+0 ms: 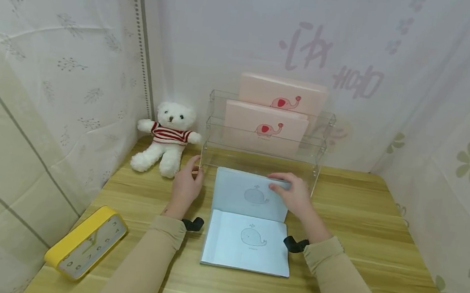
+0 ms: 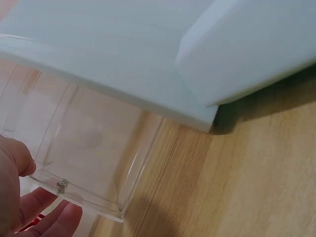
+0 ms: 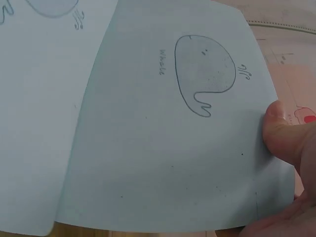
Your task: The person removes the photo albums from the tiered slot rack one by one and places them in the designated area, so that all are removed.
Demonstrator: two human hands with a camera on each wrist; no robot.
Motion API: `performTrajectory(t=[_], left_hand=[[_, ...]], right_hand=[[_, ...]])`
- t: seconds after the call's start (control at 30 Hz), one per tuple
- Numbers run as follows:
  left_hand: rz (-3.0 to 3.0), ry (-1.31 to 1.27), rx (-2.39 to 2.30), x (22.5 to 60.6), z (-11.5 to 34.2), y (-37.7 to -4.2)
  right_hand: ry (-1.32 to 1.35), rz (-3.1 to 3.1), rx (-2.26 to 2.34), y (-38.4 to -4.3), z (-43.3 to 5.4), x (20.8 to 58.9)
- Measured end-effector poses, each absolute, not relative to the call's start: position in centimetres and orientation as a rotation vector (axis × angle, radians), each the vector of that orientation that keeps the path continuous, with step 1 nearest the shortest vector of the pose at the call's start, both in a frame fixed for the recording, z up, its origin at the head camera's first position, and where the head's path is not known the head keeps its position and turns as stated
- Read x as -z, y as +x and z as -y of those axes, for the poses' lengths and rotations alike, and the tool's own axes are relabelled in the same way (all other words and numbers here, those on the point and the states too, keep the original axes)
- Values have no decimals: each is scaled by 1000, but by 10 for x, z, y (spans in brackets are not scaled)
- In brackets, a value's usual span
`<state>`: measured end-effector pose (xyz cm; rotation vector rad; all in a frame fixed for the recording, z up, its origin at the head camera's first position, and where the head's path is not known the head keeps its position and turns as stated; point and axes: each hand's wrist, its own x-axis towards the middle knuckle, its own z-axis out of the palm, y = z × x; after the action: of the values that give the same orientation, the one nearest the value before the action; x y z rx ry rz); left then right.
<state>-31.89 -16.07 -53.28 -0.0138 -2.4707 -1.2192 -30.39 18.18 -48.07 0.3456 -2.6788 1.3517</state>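
Note:
A pale blue booklet [image 1: 234, 190] with a whale drawing leans back in front of the clear acrylic rack [image 1: 259, 161]. My right hand [image 1: 297, 195] grips its upper right edge, the thumb [image 3: 279, 128] on the front and the fingers behind. The right wrist view shows the word "Whale" beside the drawing. Just below, a second whale booklet [image 1: 223, 243] lies flat on the table, overlapping the first one's lower edge in the head view. At the rack's left end my left hand [image 1: 187, 184] holds the clear side panel [image 2: 84, 195] between thumb and fingers.
Pink booklets [image 1: 238, 122] with a red elephant stand in the rack's upper tiers. Left of the rack sits a white teddy bear [image 1: 170, 151] in a striped sweater. A yellow digital clock [image 1: 86, 243] stands near the table's left edge. Patterned curtains [image 1: 454, 119] surround the wooden table [image 1: 349, 258].

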Motion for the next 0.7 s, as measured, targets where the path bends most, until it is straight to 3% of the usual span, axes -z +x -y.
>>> performTrajectory(t=[0.37, 0.7], left_hand=[[2464, -4, 1239, 529, 161, -316], [2458, 8, 1236, 530, 160, -317]], right_hand=[[337, 2856, -1279, -307, -186, 481], [500, 2866, -1244, -300, -186, 501]])
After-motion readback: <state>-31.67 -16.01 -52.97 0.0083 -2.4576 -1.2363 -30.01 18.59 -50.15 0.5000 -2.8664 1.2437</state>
